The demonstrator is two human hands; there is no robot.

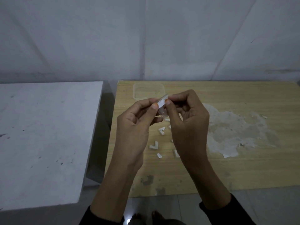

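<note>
The right hand [186, 117] partly covers several white pieces [176, 153]; thumbs [154, 107] hide much of the clear piece [161, 109]; sleeves [232, 213] run off the bottom.

Container [148, 91] behind corner pieces [154, 145]

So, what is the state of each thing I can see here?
left hand: pinches the clear piece.
right hand: pinches the same piece.
clear piece: held in the air by both hands.
white corner pieces: lying loose.
clear container: uncovered, seems empty.
wooden table: surface peeled in a patch.
</note>
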